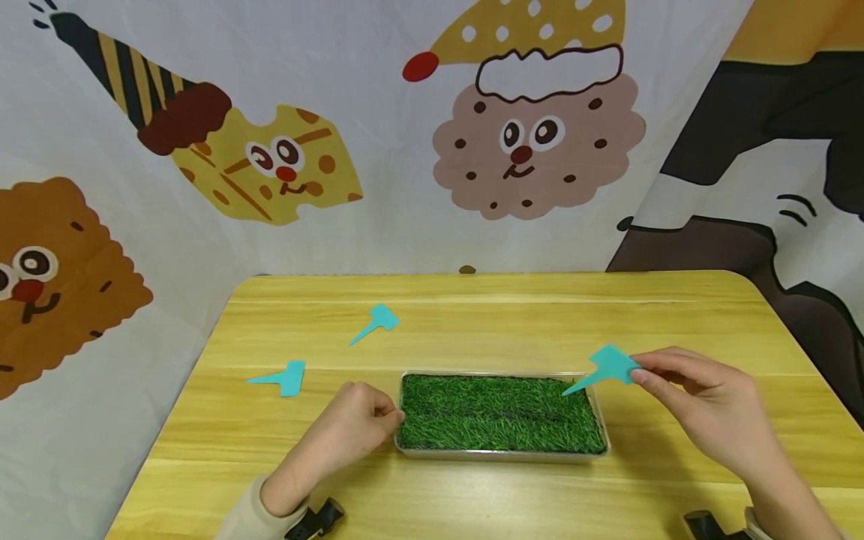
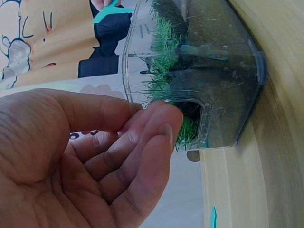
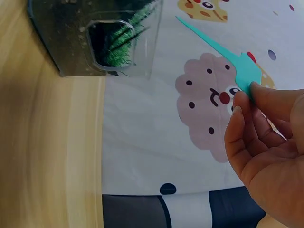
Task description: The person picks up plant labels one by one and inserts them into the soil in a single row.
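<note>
My right hand (image 1: 715, 401) pinches a teal T-shaped plant label (image 1: 610, 365) by a corner of its wide head, between thumb and fingertips. The label's pointed end slants down to the left, over the right end of the clear plastic box (image 1: 499, 455). Artificial grass (image 1: 499, 412) fills the top of this box. At the box's left end, my left hand (image 1: 361, 421) pinches the rim, with its thumb and forefinger meeting at the clear wall in the left wrist view. A rounded opening (image 3: 111, 45) shows in the box's end wall.
Two more teal plant labels lie flat on the wooden table (image 1: 513, 330), one label (image 1: 378, 322) behind the box to the left, another label (image 1: 283, 379) beyond my left hand. A cloth printed with cartoon faces (image 1: 398, 240) hangs behind the table.
</note>
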`<control>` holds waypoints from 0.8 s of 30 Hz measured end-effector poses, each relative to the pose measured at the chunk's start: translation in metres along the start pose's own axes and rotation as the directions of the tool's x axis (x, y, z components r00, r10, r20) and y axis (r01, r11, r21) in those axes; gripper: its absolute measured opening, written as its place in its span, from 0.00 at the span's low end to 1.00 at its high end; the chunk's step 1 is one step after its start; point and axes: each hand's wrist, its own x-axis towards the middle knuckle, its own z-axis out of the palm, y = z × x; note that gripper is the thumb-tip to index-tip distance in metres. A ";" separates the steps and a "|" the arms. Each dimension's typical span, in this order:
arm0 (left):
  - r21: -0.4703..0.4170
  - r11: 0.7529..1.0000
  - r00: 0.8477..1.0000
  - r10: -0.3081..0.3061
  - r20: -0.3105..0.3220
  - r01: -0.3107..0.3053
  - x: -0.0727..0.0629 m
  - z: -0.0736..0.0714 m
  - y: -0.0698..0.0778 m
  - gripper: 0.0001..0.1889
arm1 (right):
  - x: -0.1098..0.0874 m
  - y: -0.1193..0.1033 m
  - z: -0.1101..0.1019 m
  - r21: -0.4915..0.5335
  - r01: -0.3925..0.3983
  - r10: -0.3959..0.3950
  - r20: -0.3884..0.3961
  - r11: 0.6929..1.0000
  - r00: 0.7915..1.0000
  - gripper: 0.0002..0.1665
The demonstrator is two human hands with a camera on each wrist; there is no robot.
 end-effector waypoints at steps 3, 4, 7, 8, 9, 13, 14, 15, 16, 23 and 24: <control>-0.004 1.000 1.000 -0.006 0.005 0.006 0.000 0.000 -0.001 0.21 | -0.001 0.001 0.004 0.009 0.046 -0.046 0.039 0.999 0.998 0.22; -0.005 1.000 1.000 -0.009 0.007 0.009 0.000 0.000 -0.001 0.21 | -0.002 0.002 0.005 0.005 0.067 -0.067 0.045 0.998 0.997 0.23; -0.008 1.000 1.000 -0.015 0.013 0.015 -0.001 0.000 -0.001 0.21 | -0.002 0.005 0.009 -0.006 0.132 -0.132 0.057 0.991 0.990 0.25; -0.010 1.000 1.000 -0.016 0.013 0.016 -0.001 0.000 -0.001 0.21 | -0.002 0.005 0.011 -0.009 0.150 -0.150 0.059 0.989 0.987 0.26; -0.011 1.000 1.000 -0.017 0.014 0.017 -0.001 0.000 -0.001 0.21 | -0.002 0.006 0.012 -0.013 0.166 -0.165 0.060 0.986 0.984 0.26; -0.016 1.000 1.000 -0.022 0.016 0.023 -0.001 0.000 -0.001 0.21 | -0.004 0.004 0.017 -0.019 0.190 -0.188 0.074 0.982 0.979 0.27; -0.016 1.000 1.000 -0.024 0.016 0.024 -0.001 0.000 -0.001 0.21 | -0.004 0.004 0.018 -0.018 0.193 -0.191 0.079 0.981 0.978 0.27; -0.017 1.000 1.000 -0.025 0.016 0.025 -0.001 0.000 0.000 0.21 | -0.004 0.004 0.018 -0.016 0.197 -0.195 0.084 0.980 0.977 0.28; -0.016 1.000 1.000 -0.024 0.015 0.024 -0.001 0.000 0.000 0.21 | -0.004 0.003 0.019 -0.014 0.201 -0.199 0.090 0.979 0.976 0.29; -0.017 1.000 1.000 -0.026 0.014 0.026 0.000 0.000 0.001 0.20 | -0.003 0.002 0.024 -0.010 0.257 -0.254 0.117 0.966 0.960 0.32; -0.017 0.999 1.000 -0.027 0.014 0.027 0.000 0.000 0.001 0.20 | -0.002 0.002 0.025 -0.012 0.267 -0.263 0.120 0.964 0.957 0.33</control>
